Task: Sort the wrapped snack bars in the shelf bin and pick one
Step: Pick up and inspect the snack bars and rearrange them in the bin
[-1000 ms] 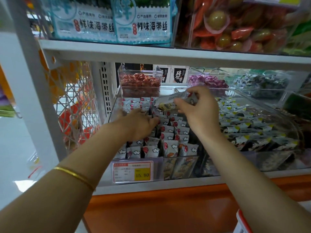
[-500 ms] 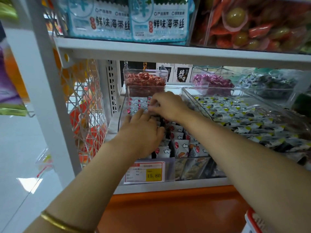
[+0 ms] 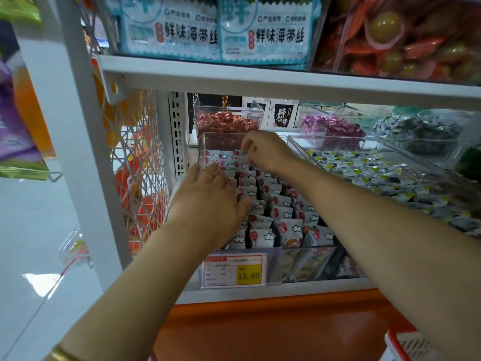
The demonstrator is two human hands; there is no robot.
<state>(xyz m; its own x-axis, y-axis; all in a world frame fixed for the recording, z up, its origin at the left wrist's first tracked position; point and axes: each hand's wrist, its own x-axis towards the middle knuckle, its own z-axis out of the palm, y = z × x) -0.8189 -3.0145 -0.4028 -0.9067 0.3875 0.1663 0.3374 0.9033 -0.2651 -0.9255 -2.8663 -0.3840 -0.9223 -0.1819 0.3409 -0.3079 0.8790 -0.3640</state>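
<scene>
white bars (image 3: 283,227) under flat left grip (image 3: 208,199)

One head-worn wide-angle view looks forward and slightly down from close before the shelf (image 3: 260,76), centred on the clear bin (image 3: 204,148); its outer edges seem lens-bent.

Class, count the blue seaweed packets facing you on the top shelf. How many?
2. The left packet stands near the top shelf's left end; the right packet stands beside it. More may hide behind them.
</scene>
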